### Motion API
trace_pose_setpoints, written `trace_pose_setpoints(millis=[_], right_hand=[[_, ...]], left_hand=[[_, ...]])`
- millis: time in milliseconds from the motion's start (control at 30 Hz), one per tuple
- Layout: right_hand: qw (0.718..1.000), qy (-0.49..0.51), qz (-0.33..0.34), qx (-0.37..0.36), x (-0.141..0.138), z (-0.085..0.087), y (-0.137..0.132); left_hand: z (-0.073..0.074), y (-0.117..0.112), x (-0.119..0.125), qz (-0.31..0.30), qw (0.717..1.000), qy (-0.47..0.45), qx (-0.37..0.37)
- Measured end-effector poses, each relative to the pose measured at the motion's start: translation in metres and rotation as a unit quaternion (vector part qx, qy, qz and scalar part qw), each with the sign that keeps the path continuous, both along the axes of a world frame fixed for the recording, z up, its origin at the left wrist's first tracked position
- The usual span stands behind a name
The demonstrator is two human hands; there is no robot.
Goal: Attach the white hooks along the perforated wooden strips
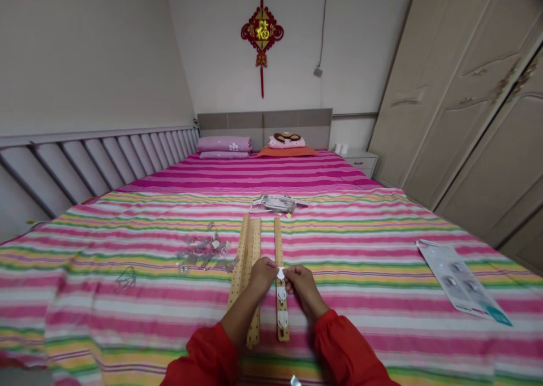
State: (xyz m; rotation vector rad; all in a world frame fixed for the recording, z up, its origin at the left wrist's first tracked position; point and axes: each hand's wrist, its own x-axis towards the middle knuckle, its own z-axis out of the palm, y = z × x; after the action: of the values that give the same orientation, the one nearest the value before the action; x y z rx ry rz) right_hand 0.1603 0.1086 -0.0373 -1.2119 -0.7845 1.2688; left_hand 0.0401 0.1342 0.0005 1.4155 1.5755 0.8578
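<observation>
Red sleeves (203, 355) nearest camera, reaching in from the near edge of the bed (382, 256). Left hand (263, 273) narrowed to a pinch on the left side of a white hook (280, 273); right hand (302, 283) pinched likewise on the right side. Held over the narrow wooden strip (278, 242), near its mid-length, on the near-middle part of the bed; cannot tell whether touching the wood or just above. On same strip, toward near edge: two more white hooks (281, 295), in line.

Handling notes (judgement):
- Hold both pinches level, so as not to tip the piece.
- Sight along the strip; match line and spacing of the other two.
- Centre between the long sides, with no overhang.
- Press straight down, evenly; soft bedding likely to give, so steady the strip as well.
- Avoid any sideways push toward the paired wooden strips (255, 244), just beside left hand.

Orientation:
- Strip: long axis from near edge toward headboard (297, 118), far end leaning slightly toward left edge of bed.
- Held hook: apparently broad end toward headboard, tapered end toward near edge, long axis along the strip; finer detail too small to tell.
</observation>
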Motion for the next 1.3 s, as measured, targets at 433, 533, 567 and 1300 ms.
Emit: trace_pose_setpoints(millis=[433, 533, 567, 1300], right_hand=[[1.0, -0.004, -0.007, -0.002, -0.001, -0.003, 0.003], [1.0, -0.003, -0.01, -0.004, -0.001, -0.003, 0.002], [1.0, -0.002, -0.011, -0.005, -0.001, -0.004, 0.002], [1.0, -0.009, -0.011, -0.024, -0.002, -0.008, 0.004]], left_hand=[[-0.002, 0.004, 0.002, -0.008, 0.996, 0.084, 0.004], [-0.004, 0.005, 0.003, -0.009, 0.995, 0.097, 0.009], [-0.005, 0.005, 0.003, -0.01, 0.995, 0.101, 0.01], [-0.011, 0.009, 0.005, -0.01, 0.991, 0.13, 0.01]])
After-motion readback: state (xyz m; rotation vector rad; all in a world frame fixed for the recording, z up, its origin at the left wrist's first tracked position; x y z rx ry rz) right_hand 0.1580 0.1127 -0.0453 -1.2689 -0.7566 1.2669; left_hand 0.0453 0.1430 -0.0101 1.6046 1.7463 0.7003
